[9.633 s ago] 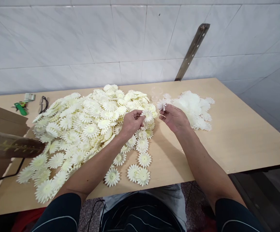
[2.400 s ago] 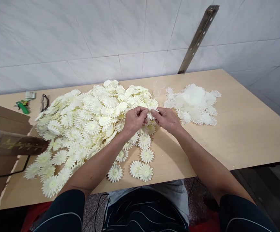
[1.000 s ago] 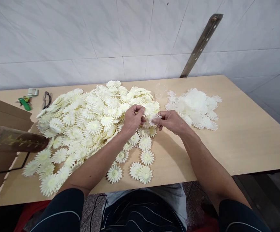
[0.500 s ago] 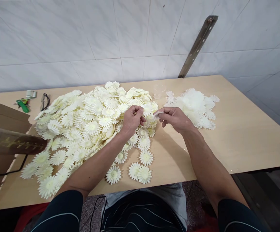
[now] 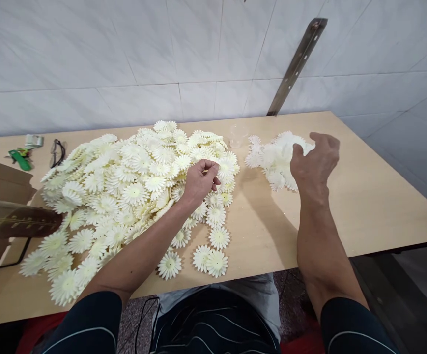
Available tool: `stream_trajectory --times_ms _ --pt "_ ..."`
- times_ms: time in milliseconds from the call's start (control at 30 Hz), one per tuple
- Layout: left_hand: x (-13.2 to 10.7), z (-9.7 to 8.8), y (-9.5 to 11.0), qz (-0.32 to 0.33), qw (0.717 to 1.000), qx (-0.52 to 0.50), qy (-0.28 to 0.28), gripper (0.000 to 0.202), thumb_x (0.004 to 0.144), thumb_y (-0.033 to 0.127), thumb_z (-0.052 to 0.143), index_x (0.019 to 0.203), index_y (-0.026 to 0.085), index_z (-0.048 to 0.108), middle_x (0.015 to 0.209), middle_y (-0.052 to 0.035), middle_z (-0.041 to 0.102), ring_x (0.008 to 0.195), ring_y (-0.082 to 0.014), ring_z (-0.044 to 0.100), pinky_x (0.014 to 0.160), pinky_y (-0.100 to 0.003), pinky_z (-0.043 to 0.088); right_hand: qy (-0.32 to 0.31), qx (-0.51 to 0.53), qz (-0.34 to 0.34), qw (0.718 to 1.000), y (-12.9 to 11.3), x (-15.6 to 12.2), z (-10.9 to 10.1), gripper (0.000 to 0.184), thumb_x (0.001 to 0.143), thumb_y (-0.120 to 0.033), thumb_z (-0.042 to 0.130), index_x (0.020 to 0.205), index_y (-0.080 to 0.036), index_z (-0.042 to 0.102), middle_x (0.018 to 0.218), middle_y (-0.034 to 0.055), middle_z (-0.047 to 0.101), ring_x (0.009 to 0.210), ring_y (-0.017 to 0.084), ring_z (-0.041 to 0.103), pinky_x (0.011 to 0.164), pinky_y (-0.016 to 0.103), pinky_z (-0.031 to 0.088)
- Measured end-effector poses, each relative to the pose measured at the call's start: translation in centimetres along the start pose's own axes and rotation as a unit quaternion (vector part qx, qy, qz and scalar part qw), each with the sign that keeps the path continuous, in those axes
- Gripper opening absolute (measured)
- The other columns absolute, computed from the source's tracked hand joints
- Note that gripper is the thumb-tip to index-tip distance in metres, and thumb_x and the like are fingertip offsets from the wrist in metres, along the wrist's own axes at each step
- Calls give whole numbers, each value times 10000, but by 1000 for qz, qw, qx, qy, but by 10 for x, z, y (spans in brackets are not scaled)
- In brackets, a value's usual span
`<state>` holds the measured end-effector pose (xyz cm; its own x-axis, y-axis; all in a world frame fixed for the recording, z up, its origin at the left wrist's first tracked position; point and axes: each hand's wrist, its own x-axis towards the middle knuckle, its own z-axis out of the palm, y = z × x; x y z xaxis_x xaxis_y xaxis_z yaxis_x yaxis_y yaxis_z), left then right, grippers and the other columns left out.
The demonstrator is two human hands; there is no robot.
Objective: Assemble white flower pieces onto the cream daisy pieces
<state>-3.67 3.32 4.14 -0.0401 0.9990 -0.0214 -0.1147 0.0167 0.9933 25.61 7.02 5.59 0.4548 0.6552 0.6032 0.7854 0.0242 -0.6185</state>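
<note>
A large heap of pale yellow daisy-shaped artificial flower pieces (image 5: 134,192) covers the left half of the table. My left hand (image 5: 201,182) hovers at the heap's right edge, thumb and fingertips pinched together; whatever they hold, if anything, is too small to make out. To the right lies a smaller pile of thin white flower pieces (image 5: 277,160). Over its right side is my right hand (image 5: 315,160), fingers and thumb spread, with nothing seen in it. Several single yellow flower pieces (image 5: 217,263) lie near the front edge.
Behind the heaps stands a small clear plastic cup (image 5: 238,135). At left are a green-handled tool (image 5: 20,160), dark-framed glasses (image 5: 57,153), a cardboard box (image 5: 3,179) and a bottle of dark liquid (image 5: 21,219). A metal strip (image 5: 297,66) leans on the tiled wall.
My right hand has gone from beside the left hand to the white pile and opened; the small white piece it pinched is no longer seen in it. My left hand stays pinched in place.
</note>
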Motion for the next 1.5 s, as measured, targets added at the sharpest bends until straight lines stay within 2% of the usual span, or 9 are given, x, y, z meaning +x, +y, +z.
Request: stream_trajectory --times_ms 67,133,233,333,733,967,1100,1267,1500 --pt "-1 0 0 8 1000 13 -11 177 934 258 825 842 182 693 686 15 675 504 -91 643 422 -185 472 -11 44 14 999 -6 -4 -1 377 997 -490 724 1203 -175 749 1314 221 723 886 263 709 946 525 603" --pt "-3 0 -1 19 999 30 -22 162 937 265 818 856 185 703 655 21 671 497 -97 642 424 -185 465 -113 137 42 983 -23 -17 3 441 1015 -620 692 1112 -197 769 1031 136 755 725 210 615 723 418 578" --pt "-5 -1 -4 54 996 61 -30 134 954 275 784 876 195 710 594 38 643 492 -110 641 438 -190 460 -373 275 70 883 -54 -45 13 633 901 -863 732 877 -230 718 711 25 595 591 167 481 516 326 424" --pt "-6 -1 -7 103 990 93 -34 105 968 270 743 893 200 718 618 39 659 510 -111 647 483 -210 485 -475 300 54 826 -71 -65 21 692 811 -897 805 727 -239 610 614 -35 431 560 137 390 497 304 331" --pt "-10 2 -1 97 990 95 -36 128 962 280 774 879 209 707 620 42 657 510 -105 628 515 -218 490 -436 238 68 865 -71 -78 30 766 761 -923 812 615 -256 466 516 -49 435 499 119 372 496 296 251" --pt "-4 1 4 -22 998 28 -59 202 939 284 854 851 180 706 564 23 643 466 -113 627 438 -195 477 -476 293 116 821 -77 -75 27 734 674 -894 895 596 -239 574 485 -41 489 455 110 406 468 292 290" --pt "-2 0 5 -21 999 16 -17 209 940 267 847 850 181 679 598 38 642 468 -107 636 424 -191 476 -520 317 102 786 -76 -70 23 652 687 -807 936 622 -219 664 497 -21 554 460 115 457 486 297 343" --pt "1 0 1 20 998 -13 65 228 984 300 796 881 209 614 681 61 622 465 -88 631 404 -190 466 -509 311 81 799 -69 -62 17 655 735 -785 933 591 -215 644 526 -12 553 514 114 457 509 290 351" --pt "0 1 2 27 998 -12 57 198 991 275 775 888 213 618 683 62 611 450 -78 606 377 -191 429 -479 309 73 818 -68 -51 9 691 711 -848 895 616 -232 598 566 -31 457 523 119 401 492 297 335"
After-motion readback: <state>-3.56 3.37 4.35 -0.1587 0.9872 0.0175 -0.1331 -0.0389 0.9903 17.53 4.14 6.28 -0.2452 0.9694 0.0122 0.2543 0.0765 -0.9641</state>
